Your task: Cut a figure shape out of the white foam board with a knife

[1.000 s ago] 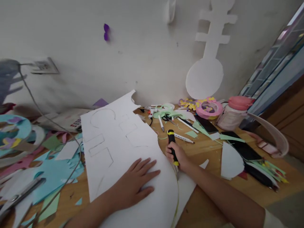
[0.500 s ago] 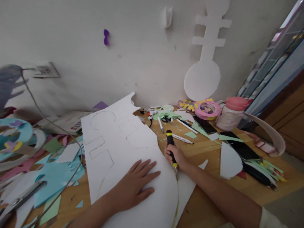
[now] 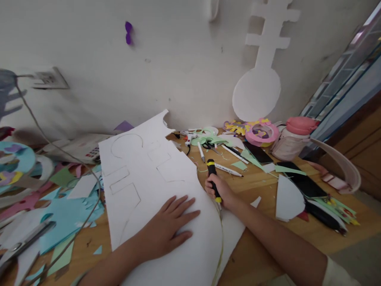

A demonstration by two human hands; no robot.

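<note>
A large white sheet of foam board or card [image 3: 160, 174] lies on the wooden table, with pencil outlines drawn across it and a curved right edge. My left hand [image 3: 169, 228] presses flat on the sheet, fingers spread. Wrapped around a black and yellow utility knife [image 3: 212, 169] is my right hand [image 3: 220, 190]. The knife leans, its blade down at the curved line on the sheet's right side. To the right of that line lies the outer part of the sheet [image 3: 233, 234]. A white marker [image 3: 228, 170] rests just beyond the knife.
Scissors [image 3: 24, 242] and blue paper scraps [image 3: 68, 218] lie at the left, crossed by a cable [image 3: 59, 149]. On the right are phones [image 3: 302, 180], a pink-lidded bottle [image 3: 290, 139] and a black case [image 3: 323, 216]. A white cutout [image 3: 256, 95] leans on the wall.
The view has shifted slightly, so the wall things sit higher. The knife's blade stays at the curved line, and my left hand stays flat on the sheet.
</note>
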